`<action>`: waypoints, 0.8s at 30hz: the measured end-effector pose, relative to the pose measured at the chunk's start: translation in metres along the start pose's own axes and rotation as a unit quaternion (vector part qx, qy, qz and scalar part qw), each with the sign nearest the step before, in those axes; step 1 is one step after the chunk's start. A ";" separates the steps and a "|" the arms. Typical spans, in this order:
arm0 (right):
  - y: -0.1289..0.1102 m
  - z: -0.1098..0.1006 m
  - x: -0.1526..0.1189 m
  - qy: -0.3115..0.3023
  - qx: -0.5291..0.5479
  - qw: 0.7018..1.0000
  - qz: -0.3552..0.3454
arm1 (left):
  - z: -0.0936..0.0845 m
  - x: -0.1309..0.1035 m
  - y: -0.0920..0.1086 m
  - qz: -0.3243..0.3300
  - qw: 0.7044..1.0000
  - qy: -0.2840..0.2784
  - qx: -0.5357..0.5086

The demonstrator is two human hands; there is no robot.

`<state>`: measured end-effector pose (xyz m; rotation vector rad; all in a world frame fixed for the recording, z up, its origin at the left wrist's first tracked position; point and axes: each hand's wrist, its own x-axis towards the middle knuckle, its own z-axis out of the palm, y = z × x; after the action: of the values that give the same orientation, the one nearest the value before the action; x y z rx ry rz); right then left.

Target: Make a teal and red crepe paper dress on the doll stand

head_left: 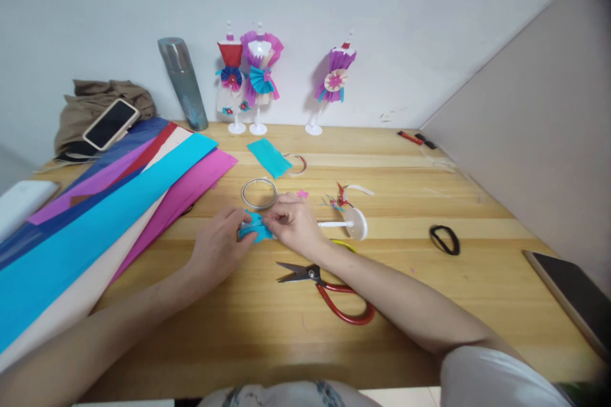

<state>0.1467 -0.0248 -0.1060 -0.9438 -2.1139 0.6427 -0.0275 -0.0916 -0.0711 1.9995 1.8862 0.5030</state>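
A small white dress-form stand lies on its side, its round base (357,224) pointing right. Turquoise crepe paper (258,227) covers its body, between my two hands. My left hand (222,238) is closed round the paper-covered end, with fingers above and thumb below. From the right, my right hand (294,222) pinches the edge of the same paper with thumb and fingertips. Most of the form is hidden by the paper and fingers. Just below my right hand lie scissors (310,273) with red handles, blades apart.
Three dressed miniature forms (260,79) stand along the wall beside a flask (182,82). Long crepe paper strips (119,210) cover the left side. A turquoise piece (270,158), a tape roll (243,194) and scraps lie beyond my hands. A black band (444,240) and a tablet-like device (568,292) lie right.
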 end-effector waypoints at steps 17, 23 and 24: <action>0.000 -0.004 0.003 0.029 0.081 0.994 0.071 | -0.021 0.018 -0.020 0.017 0.980 0.102 -0.172; -0.004 -0.005 0.009 -0.008 0.115 0.986 0.123 | -0.022 0.042 -0.029 -0.008 0.983 0.019 -0.183; -0.005 -0.004 0.009 -0.013 0.115 0.985 0.126 | -0.022 0.043 -0.027 -0.010 0.982 0.006 -0.190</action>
<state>0.1436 -0.0202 -0.0963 -1.0826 -1.9062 1.0081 -0.0591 -0.0472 -0.0642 1.7289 1.6632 0.8037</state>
